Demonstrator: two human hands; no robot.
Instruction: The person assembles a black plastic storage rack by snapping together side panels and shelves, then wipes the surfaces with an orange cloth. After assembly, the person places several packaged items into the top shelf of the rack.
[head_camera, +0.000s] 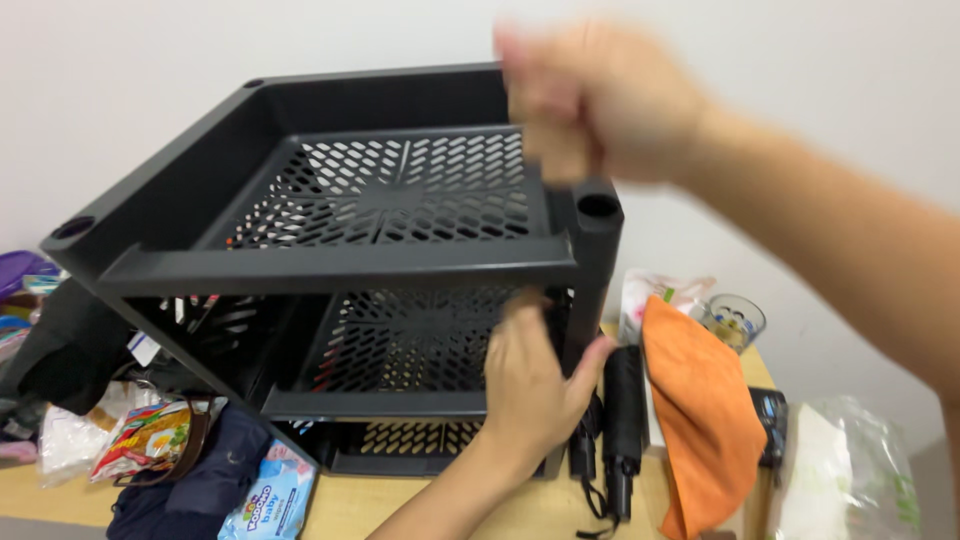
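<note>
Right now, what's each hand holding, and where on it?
Left hand grips the black rack by its front right corner post, at the middle shelf. Right hand is blurred over the top right corner; grip unclear.

Plain white wall (150, 60) behind, light wooden tabletop (360, 505) below, soft even indoor light

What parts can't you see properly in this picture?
- Right hand, head view: motion blur hides its fingers and grip on the black shelf rack.
- Left hand: fingertips hidden behind the rack's corner post.
- Bottom shelf: mostly hidden by upper shelves.
- Glass: contents too small.
- Orange cloth: hides what lies beneath.
</note>
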